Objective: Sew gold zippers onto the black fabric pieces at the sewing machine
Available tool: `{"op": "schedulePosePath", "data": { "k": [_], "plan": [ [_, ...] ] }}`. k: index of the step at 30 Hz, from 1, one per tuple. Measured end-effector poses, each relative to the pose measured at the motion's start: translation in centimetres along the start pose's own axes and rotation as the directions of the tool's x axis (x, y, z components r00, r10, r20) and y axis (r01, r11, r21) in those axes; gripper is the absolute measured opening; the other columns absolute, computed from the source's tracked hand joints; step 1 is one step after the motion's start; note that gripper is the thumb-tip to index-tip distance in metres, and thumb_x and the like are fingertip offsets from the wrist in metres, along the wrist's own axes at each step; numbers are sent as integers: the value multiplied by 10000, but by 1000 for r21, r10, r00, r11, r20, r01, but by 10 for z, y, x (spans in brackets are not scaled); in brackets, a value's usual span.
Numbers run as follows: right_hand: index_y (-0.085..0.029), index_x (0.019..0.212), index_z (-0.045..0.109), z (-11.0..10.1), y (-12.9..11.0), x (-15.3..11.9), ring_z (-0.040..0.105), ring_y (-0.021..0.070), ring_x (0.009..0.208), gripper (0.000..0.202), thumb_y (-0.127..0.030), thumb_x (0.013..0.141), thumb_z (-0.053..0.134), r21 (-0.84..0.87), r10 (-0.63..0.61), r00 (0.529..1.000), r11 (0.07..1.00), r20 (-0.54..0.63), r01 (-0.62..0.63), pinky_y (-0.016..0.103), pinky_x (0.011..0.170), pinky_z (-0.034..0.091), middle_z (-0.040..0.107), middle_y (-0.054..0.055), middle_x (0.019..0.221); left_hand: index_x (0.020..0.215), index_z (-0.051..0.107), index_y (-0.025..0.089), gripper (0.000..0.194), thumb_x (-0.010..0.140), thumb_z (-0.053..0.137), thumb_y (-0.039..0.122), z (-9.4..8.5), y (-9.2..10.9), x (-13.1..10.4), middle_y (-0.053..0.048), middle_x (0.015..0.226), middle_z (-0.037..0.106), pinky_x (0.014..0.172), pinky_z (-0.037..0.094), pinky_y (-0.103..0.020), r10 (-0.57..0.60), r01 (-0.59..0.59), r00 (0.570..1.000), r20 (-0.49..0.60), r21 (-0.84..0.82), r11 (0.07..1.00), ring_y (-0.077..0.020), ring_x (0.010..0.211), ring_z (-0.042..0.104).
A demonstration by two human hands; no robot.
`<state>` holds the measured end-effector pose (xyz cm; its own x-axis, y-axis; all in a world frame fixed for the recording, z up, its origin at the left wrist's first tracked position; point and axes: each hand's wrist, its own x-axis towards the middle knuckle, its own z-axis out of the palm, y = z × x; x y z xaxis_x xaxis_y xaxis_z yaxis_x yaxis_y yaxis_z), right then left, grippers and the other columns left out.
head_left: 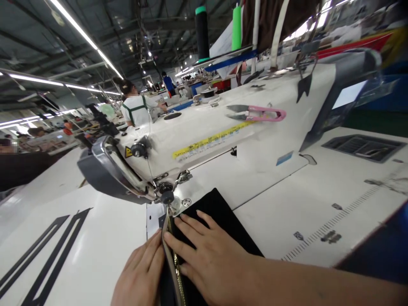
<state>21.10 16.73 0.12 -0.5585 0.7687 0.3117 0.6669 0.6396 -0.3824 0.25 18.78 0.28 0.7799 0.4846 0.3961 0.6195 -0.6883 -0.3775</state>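
Lying flat on the black cloth (214, 206), the right hand (207, 250) has its fingers spread, pressing from above and closed on nothing. The cloth reaches out beneath it, with one corner showing beyond the fingertips and an edge running off past the wrist. Just left of this hand is a zipper (179, 280) with brass-coloured teeth, its length running up between both hands to the needle area of the white sewing machine (204, 136). A pale strip (169, 255) runs along the zipper's left side. The left hand (140, 272) is beside that strip, its fingers close together and pointing toward the machine; whether it pinches anything I cannot tell, since its thumb is hidden. Pink-handled snips (264, 113) rest on top of the machine, well apart from both hands. Ruler marks (331, 216) cross the white table (95, 246) to the right.
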Motion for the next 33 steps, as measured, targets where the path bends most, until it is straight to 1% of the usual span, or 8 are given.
{"op": "schedulePosePath", "data": {
  "k": [4, 8, 13, 19, 22, 26, 30, 33],
  "plan": [
    [-80, 1383, 250, -1, -2, 0, 154, 234, 1344, 498, -257, 920, 296, -32, 17, 998, 999, 62, -15, 464, 1103, 146, 217, 156, 1445, 1113, 527, 97, 375, 802, 318, 89, -2, 6, 3, -133, 1127, 615, 786, 528, -297, -16, 16, 1000, 11, 38, 999, -201, 1007, 590],
    [-116, 1395, 239, 0, -4, 1, 138, 227, 1345, 507, -198, 898, 303, -88, 10, 996, 996, 93, -2, 465, 1107, 155, 184, 138, 1451, 1100, 542, 87, 369, 836, 286, 58, -3, 12, 4, -131, 1128, 618, 786, 535, -301, -58, 59, 998, -20, 32, 998, -198, 1021, 587],
    [-171, 1397, 246, 5, -6, 2, 207, 226, 1327, 524, -183, 881, 337, -153, -7, 998, 988, 56, 15, 459, 1092, 228, 216, 102, 1443, 1081, 564, 73, 359, 848, 292, 46, 0, 18, 3, -166, 1130, 609, 767, 543, -343, -101, 101, 995, -6, 25, 995, -230, 1009, 595],
    [-166, 1406, 212, 5, -6, 3, 239, 251, 1313, 576, -153, 855, 379, -203, -50, 997, 977, 66, 62, 483, 1067, 272, 239, 114, 1431, 1134, 527, 72, 336, 842, 362, 45, 6, 19, -3, -178, 1151, 579, 802, 530, -361, -131, 132, 990, 51, -23, 991, -250, 1031, 572],
    [-154, 1403, 223, 5, -6, 4, 228, 250, 1316, 574, -147, 850, 378, -214, -46, 995, 975, 85, 63, 482, 1062, 282, 242, 115, 1428, 1095, 543, 59, 331, 821, 363, 20, 4, 19, 0, -184, 1108, 592, 777, 538, -375, -145, 147, 989, 36, -52, 988, -252, 976, 591],
    [-139, 1398, 234, 5, -2, 7, 202, 231, 1325, 569, -138, 843, 358, -243, -27, 992, 968, 124, 57, 474, 1065, 277, 223, 111, 1435, 1053, 555, 56, 313, 794, 390, 0, 2, 18, 10, -169, 1057, 608, 778, 537, -362, -169, 171, 985, 27, -128, 977, -242, 947, 596],
    [-122, 1394, 240, 5, 10, 16, 188, 217, 1331, 575, -118, 831, 354, -273, -10, 993, 961, 117, 42, 471, 1066, 273, 225, 119, 1435, 1038, 557, 66, 277, 801, 428, 5, 11, 12, 21, -163, 1061, 605, 778, 539, -350, -223, 223, 975, 20, -163, 961, -228, 925, 599],
    [-103, 1382, 272, 3, 19, 23, 220, 222, 1323, 558, -123, 831, 358, -279, -11, 992, 959, 122, 45, 470, 1071, 259, 261, 138, 1420, 1041, 549, 44, 263, 808, 431, 11, 22, 5, 26, -180, 1041, 613, 775, 541, -356, -211, 206, 977, -19, -151, 967, -233, 910, 607]
  ]
}}
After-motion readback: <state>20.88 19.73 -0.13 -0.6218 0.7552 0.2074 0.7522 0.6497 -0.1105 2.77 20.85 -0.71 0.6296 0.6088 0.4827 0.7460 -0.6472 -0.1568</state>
